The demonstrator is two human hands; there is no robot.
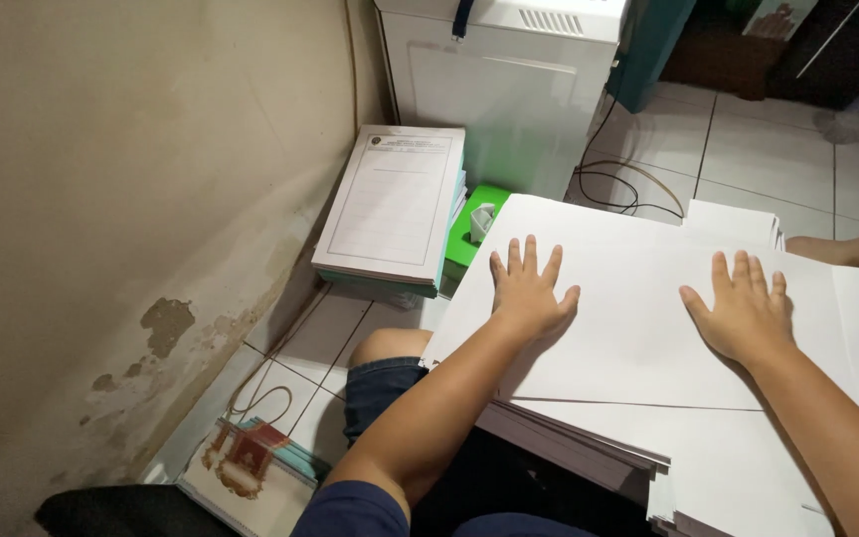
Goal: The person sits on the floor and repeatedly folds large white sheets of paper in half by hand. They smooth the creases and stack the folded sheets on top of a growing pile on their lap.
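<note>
A thick stack of large white paper sheets (pixel 628 328) lies across my lap, its top sheet skewed over the ones below. My left hand (pixel 529 288) rests flat on the top sheet near its left side, fingers spread. On the right part of the same sheet my right hand (pixel 743 308) also presses flat, fingers apart. Neither hand grips anything. My bare knee (pixel 385 346) shows under the stack's left edge.
A pile of printed forms (pixel 395 204) leans by the stained wall (pixel 131 219). Behind it stand a white machine (pixel 499 80), a green object (pixel 474 224) and cables (pixel 618 189) on the tiled floor. A booklet (pixel 251 462) lies at bottom left.
</note>
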